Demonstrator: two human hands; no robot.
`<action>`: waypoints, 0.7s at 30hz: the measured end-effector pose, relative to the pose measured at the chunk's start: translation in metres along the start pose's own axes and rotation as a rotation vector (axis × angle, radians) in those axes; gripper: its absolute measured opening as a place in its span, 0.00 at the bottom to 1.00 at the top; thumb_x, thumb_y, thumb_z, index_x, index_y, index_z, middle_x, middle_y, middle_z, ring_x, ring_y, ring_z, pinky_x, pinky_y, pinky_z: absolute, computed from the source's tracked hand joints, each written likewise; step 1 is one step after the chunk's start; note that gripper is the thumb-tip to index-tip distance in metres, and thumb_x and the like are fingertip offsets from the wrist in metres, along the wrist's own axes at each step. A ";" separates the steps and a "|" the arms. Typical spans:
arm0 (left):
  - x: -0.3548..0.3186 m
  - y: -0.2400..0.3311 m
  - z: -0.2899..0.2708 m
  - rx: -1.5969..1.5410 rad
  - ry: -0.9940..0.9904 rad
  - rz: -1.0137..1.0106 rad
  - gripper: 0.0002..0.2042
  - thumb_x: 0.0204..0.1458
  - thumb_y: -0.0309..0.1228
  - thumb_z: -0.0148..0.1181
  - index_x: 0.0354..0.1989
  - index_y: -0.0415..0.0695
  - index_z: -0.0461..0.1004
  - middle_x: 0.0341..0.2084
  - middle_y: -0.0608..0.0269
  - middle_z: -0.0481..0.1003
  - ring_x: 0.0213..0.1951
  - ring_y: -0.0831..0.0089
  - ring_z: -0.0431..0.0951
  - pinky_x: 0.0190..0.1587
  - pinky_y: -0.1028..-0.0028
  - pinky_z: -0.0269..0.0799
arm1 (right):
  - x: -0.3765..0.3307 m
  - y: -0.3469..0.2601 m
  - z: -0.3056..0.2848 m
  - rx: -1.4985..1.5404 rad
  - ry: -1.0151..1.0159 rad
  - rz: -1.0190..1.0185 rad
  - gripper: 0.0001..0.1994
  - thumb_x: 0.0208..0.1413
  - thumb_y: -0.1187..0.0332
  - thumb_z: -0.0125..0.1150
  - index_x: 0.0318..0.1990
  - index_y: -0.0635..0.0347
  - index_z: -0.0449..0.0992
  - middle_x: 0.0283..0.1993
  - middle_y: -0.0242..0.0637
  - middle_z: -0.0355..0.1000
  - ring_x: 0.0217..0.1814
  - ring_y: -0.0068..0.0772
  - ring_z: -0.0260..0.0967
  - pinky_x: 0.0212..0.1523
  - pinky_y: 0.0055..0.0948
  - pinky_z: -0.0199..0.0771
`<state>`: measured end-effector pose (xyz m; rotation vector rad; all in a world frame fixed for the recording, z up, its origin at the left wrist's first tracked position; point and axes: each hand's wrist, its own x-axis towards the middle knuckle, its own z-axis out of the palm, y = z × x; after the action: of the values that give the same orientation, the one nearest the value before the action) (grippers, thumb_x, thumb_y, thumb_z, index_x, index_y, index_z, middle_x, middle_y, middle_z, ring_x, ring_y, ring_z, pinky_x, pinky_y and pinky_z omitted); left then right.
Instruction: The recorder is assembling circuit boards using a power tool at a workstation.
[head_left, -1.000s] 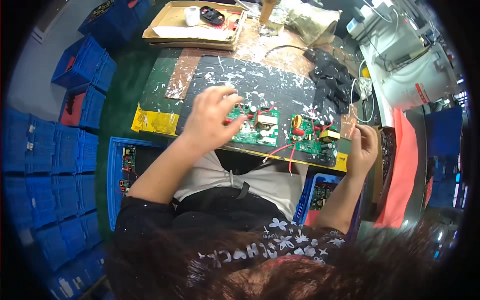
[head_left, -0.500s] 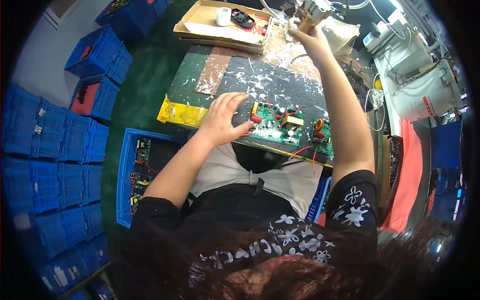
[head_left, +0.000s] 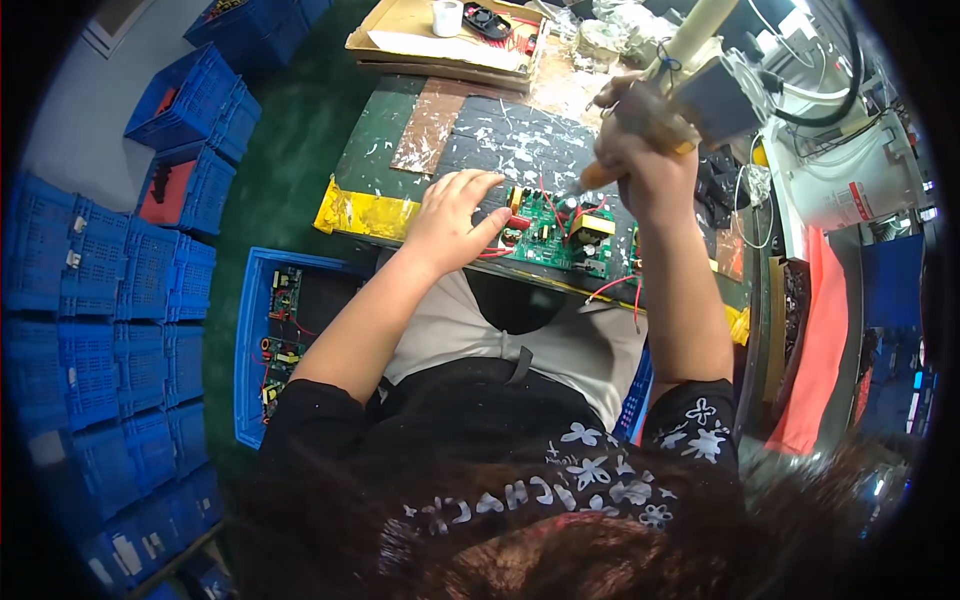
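Note:
On the dark work mat, near the table's front edge, lies a green circuit board (head_left: 540,243) with a yellow transformer, capacitors and red wires. My left hand (head_left: 450,222) rests at the board's left end, fingers spread, thumb by a red component. Closed around the handle of a glue gun (head_left: 722,100), my right hand (head_left: 645,150) hovers above the board's right part. The gun's orange-brown nozzle (head_left: 597,177) points down-left toward the board, close to a capacitor. A second circuit board (head_left: 637,262) lies to the right, mostly hidden behind my right forearm.
A cardboard tray (head_left: 440,57) at the back holds a white roll and a black part. Left of my lap, a blue crate (head_left: 245,350) contains several boards. Blue crates (head_left: 90,260) are stacked at far left. A white bucket (head_left: 850,180) stands at right.
My right hand has brought the glue gun from the back of the table toward me, down over the board. My left hand stays at the board's left end.

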<state>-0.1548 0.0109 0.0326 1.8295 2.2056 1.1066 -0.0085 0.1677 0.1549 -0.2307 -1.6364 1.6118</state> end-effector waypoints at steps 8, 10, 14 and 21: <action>0.004 0.033 0.008 0.183 -0.020 0.203 0.17 0.48 0.42 0.57 0.44 0.47 0.71 0.47 0.58 0.69 0.49 0.58 0.68 0.49 0.62 0.63 | -0.022 0.012 0.009 0.157 0.107 -0.013 0.16 0.43 0.85 0.47 0.43 0.72 0.69 0.29 0.36 0.69 0.21 0.17 0.63 0.20 0.17 0.64; 0.002 0.036 0.018 0.317 0.014 0.191 0.18 0.47 0.42 0.58 0.44 0.46 0.71 0.47 0.57 0.68 0.49 0.59 0.68 0.48 0.62 0.64 | -0.021 0.016 0.004 0.072 0.087 0.008 0.19 0.42 0.85 0.47 0.47 0.68 0.66 0.39 0.46 0.66 0.21 0.20 0.58 0.23 0.21 0.60; -0.002 0.035 0.024 0.358 0.042 0.191 0.19 0.46 0.43 0.58 0.44 0.45 0.71 0.50 0.56 0.68 0.48 0.59 0.68 0.45 0.62 0.66 | -0.023 0.017 -0.002 0.032 0.060 -0.052 0.22 0.40 0.84 0.45 0.48 0.68 0.65 0.40 0.47 0.66 0.20 0.19 0.57 0.22 0.22 0.61; -0.002 0.039 0.028 0.457 0.037 0.168 0.19 0.47 0.44 0.57 0.44 0.46 0.72 0.52 0.56 0.68 0.47 0.57 0.69 0.42 0.64 0.66 | -0.022 0.019 0.003 0.006 0.085 -0.025 0.21 0.39 0.84 0.44 0.47 0.69 0.65 0.37 0.46 0.67 0.20 0.20 0.59 0.22 0.20 0.61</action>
<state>-0.1088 0.0239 0.0332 2.2133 2.5267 0.6970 -0.0039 0.1545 0.1292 -0.2711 -1.5633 1.5672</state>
